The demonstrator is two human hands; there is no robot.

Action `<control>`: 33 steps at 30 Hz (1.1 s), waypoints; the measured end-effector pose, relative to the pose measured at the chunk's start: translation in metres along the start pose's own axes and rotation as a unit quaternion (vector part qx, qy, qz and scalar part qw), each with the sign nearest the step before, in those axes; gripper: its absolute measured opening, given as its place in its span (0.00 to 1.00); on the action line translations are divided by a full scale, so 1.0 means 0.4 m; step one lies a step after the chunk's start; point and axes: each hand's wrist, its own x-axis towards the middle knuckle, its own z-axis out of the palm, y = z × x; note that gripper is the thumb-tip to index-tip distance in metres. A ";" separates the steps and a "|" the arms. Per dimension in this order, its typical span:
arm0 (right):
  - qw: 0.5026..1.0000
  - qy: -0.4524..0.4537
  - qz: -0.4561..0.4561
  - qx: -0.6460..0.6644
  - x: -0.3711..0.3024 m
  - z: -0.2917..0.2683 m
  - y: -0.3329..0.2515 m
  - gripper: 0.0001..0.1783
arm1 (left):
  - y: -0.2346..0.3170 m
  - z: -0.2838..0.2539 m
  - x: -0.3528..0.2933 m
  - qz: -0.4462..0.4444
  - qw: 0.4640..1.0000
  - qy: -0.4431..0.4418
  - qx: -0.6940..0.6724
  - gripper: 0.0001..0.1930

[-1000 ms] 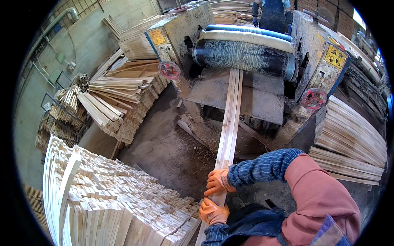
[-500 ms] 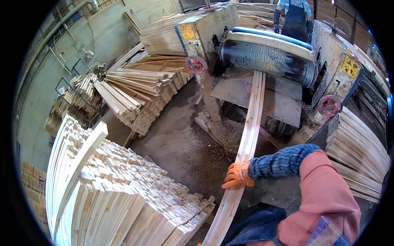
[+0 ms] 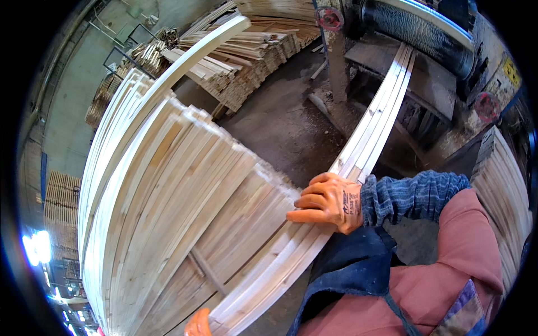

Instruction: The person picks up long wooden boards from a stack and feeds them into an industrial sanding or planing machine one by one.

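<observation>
Long pale wooden strips (image 3: 367, 137), side by side, run from the lower edge up to the roller machine (image 3: 414, 33) at the upper right. My right hand (image 3: 330, 203), in an orange glove, grips them from above near mid-length, fingers folded over the far side. At the bottom my left hand (image 3: 198, 323), also in an orange glove, holds the strips' near end; only part of it shows. The strips' far end lies on the dark metal feed plate (image 3: 431, 84) below the ridged roller.
A tall stack of wooden strips (image 3: 168, 207) stands close on the left, one curved strip (image 3: 168, 81) lying on top and jutting out. Further piles of strips (image 3: 246, 73) lie beyond it, and another stack (image 3: 501, 190) at the right. Red handwheels (image 3: 486, 106) stick out from the machine.
My view has swung down and left, so the machine sits higher and further right and the person behind it is out of sight. My left hand now shows more at the strips' near end.
</observation>
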 end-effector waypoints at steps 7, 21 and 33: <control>0.994 -0.103 0.013 -0.021 0.353 0.101 -0.194 0.51 | -0.449 -0.037 -0.038 0.063 0.993 0.036 0.092 0.38; 0.995 -0.090 0.010 -0.044 0.599 0.382 -0.309 0.38 | -0.939 0.415 -0.033 -0.109 0.977 -0.074 0.168 0.53; 0.990 -0.130 0.003 -0.053 0.604 0.373 -0.288 0.47 | -0.407 0.256 0.175 0.027 0.998 0.033 -0.050 0.58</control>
